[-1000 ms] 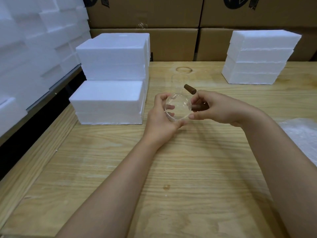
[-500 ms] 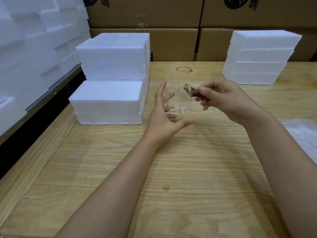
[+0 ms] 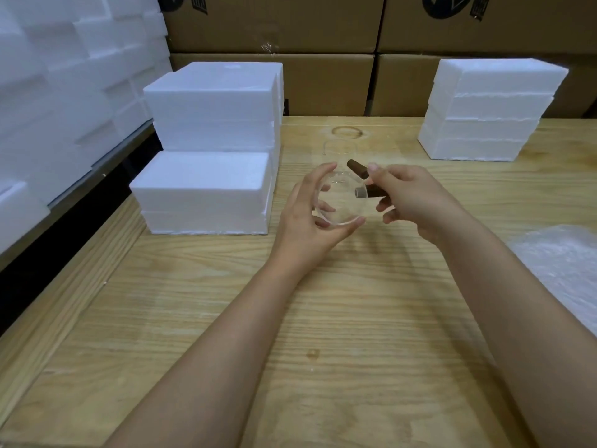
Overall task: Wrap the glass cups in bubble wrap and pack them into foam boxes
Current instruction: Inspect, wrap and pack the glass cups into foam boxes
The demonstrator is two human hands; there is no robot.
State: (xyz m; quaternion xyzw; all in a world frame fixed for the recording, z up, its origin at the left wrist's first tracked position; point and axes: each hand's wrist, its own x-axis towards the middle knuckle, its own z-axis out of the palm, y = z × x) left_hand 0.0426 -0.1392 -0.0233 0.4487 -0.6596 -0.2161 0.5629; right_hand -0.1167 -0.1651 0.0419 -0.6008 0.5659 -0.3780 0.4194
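Note:
A clear glass cup (image 3: 341, 204) with a brown handle (image 3: 376, 191) is held above the wooden table (image 3: 323, 318), its round opening turned toward me. My left hand (image 3: 298, 223) curls its thumb and fingers round the rim and body from the left. From the right, my right hand (image 3: 412, 198) pinches the brown handle. A second faint glass outline (image 3: 337, 148) stands on the table just behind. Bubble wrap (image 3: 563, 266) lies at the right edge. White foam boxes are stacked at the left (image 3: 206, 189) and at the far right (image 3: 484, 108).
Cardboard cartons (image 3: 323, 82) line the back of the table. More white foam pieces (image 3: 64, 76) pile up along the left side beyond the table's edge. Bare wood stretches between my arms and toward me.
Half a second ago the cup stood more upright with my left fingers spread. Now it is tipped with its opening toward me, my left hand closed round it and my right hand lower.

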